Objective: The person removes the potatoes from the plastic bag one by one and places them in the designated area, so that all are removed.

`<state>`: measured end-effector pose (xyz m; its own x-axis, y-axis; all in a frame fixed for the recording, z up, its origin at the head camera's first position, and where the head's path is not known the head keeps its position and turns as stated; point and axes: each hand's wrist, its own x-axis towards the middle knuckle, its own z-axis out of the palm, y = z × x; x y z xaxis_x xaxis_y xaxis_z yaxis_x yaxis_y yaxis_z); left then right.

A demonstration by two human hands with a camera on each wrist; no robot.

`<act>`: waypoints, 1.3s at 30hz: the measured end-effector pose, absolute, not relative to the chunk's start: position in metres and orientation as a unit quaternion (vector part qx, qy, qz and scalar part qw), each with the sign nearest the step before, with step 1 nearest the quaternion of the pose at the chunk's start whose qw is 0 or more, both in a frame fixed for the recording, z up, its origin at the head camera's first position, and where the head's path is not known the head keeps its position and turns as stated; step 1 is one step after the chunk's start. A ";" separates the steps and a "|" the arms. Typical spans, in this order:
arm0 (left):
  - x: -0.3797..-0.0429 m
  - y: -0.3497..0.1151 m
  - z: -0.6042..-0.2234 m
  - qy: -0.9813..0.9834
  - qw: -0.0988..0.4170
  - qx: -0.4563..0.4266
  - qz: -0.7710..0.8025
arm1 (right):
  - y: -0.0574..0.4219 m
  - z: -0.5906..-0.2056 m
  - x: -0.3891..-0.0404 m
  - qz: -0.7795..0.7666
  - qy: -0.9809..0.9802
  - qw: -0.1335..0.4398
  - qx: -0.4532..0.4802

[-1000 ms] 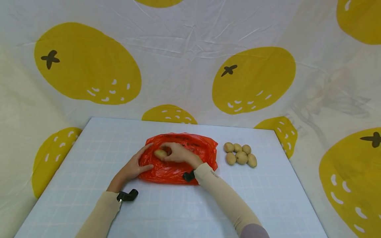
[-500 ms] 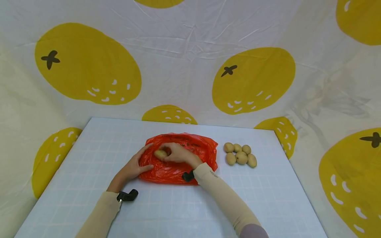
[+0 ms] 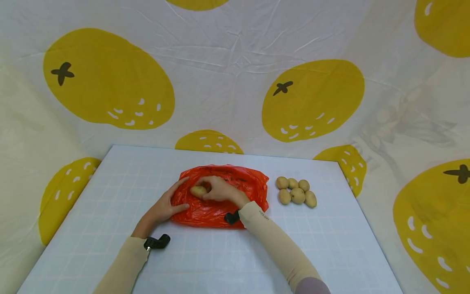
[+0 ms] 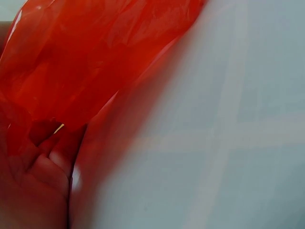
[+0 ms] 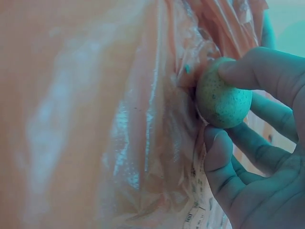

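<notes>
A red plastic bag (image 3: 220, 216) with dark print lies spread on the table, its mouth upward. My left hand (image 3: 165, 206) rests against its left end, thumb and fingers spread apart along the film. In the left wrist view the palm (image 4: 40, 191) shows beneath the red film, its fingertips hidden. My right hand (image 3: 220, 190) is over the bag's mouth and pinches a potato (image 3: 198, 190) between thumb and fingers. The right wrist view shows this potato (image 5: 224, 95) held at the fingertips beside the crinkled plastic.
Several potatoes (image 3: 297, 195) sit in two rows to the right of the bag. The table (image 3: 205, 261) has a pale checked cover. A white cloth (image 3: 220, 94) printed with yellow fruit hangs behind and around it.
</notes>
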<state>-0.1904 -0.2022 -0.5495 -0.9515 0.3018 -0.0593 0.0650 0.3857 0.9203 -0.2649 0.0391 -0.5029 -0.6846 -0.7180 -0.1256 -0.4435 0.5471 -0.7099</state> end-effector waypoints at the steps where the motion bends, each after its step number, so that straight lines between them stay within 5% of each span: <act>1: -0.190 -0.202 -0.550 0.825 0.109 0.110 0.544 | 0.039 -0.502 -0.265 -0.334 0.855 0.207 -0.338; 39: -0.191 -0.202 -0.551 0.823 0.114 0.109 0.546 | 0.075 -0.430 -0.267 -0.431 0.838 0.139 -0.306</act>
